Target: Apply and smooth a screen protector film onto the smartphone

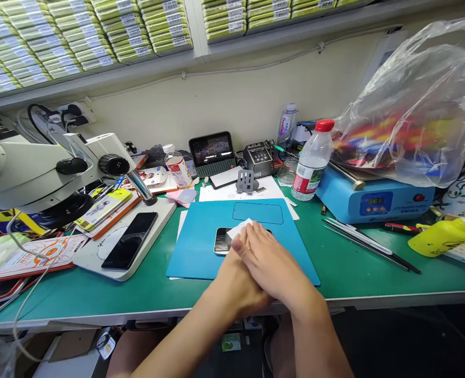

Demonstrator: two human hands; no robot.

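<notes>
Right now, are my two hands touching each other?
Touching. The head view shows your right hand lying across your left hand, with no gap seen where they meet.

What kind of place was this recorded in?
Probably an electronics repair bench, perhaps for phones: a microscope at left, a dark phone on its base, and a blue box with a digital display at right.

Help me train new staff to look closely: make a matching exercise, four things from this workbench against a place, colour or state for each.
1. Right hand
2. Work mat
3. Dark-screened phone at left
4. Squeeze bottle at right

A. Yellow
B. Lying on the microscope base
C. Laid over the left hand
D. Blue

Pairs: 1-C, 2-D, 3-B, 4-A
</notes>
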